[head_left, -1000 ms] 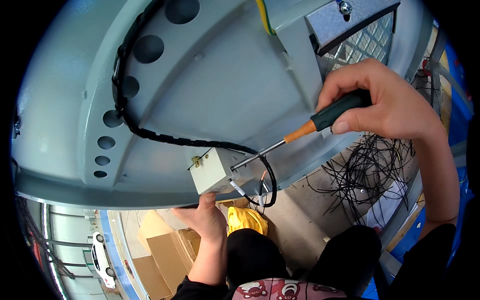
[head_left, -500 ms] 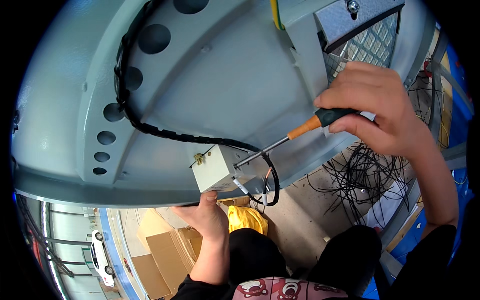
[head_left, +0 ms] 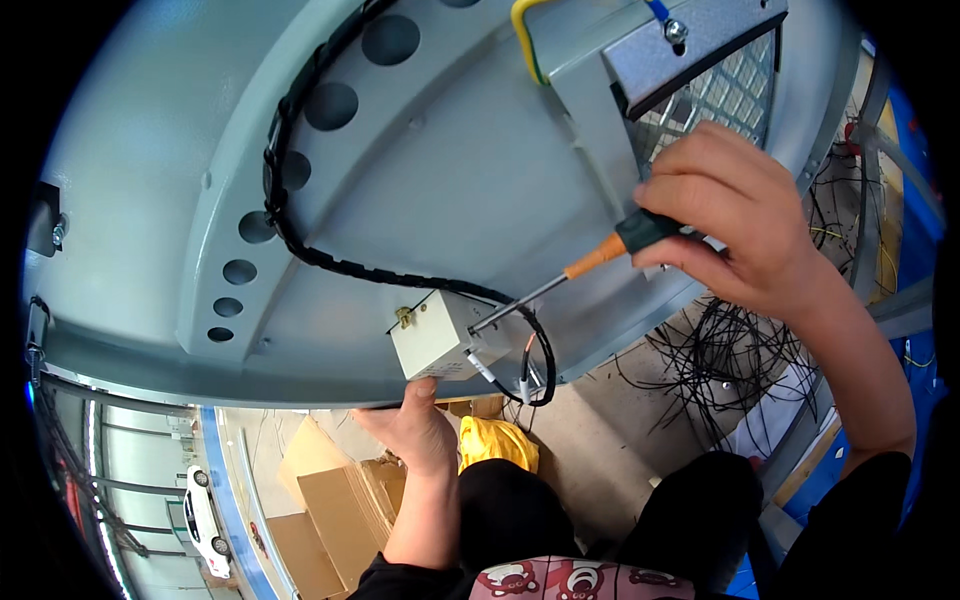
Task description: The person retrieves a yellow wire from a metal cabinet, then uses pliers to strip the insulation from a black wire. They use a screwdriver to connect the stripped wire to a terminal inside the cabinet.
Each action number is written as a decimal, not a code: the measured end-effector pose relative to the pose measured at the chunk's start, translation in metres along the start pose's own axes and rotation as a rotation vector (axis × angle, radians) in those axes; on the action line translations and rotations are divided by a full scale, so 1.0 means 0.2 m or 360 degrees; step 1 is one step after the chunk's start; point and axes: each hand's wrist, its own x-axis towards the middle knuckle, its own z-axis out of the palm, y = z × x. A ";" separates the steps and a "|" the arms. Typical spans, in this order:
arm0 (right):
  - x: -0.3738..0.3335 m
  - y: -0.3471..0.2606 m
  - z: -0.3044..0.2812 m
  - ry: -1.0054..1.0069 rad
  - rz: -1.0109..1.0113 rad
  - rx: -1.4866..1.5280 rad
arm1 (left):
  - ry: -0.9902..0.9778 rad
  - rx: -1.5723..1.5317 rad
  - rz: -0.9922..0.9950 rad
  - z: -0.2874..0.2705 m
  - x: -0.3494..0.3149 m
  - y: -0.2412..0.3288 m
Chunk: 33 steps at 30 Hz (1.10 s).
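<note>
My right hand (head_left: pixel 725 215) is wrapped round the handle of a screwdriver (head_left: pixel 597 255), green and orange with a long metal shaft. The shaft slants down to the left, and its tip meets the right-hand face of a small white box (head_left: pixel 432 340). This box sits against a large grey metal panel (head_left: pixel 480 180), near its lower edge. Below it, my left hand (head_left: pixel 415 428) presses its thumb on the box's underside, while the fingers go out of sight behind the panel's edge. A brass-coloured screw terminal (head_left: pixel 404 316) shows on the box's upper left. Wires with white sleeves (head_left: pixel 480 366) hang at its right.
A black wrapped cable (head_left: pixel 345 266) curves down the panel past a row of round holes to the box. A mesh-covered opening (head_left: pixel 735 90) lies upper right. Tangled black wires (head_left: pixel 725 350), cardboard (head_left: pixel 340 510) and a yellow bag (head_left: pixel 495 443) are on the floor.
The panel and its cable have shifted slightly to the right at the upper left. My right hand and the screwdriver handle have moved a little left; the tip stays at the box.
</note>
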 end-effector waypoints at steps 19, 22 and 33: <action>0.08 -0.04 -0.03 -0.0391 0.0842 0.0679 | -0.0092 0.0250 0.0059 -0.05 0.00 -0.02; 0.00 -0.03 0.03 -0.0077 0.0301 0.0165 | -0.0110 0.0203 0.0047 -0.05 0.01 -0.03; 0.02 0.00 0.01 -0.0174 0.0034 -0.0064 | -0.0137 0.0259 -0.0015 -0.04 -0.02 -0.01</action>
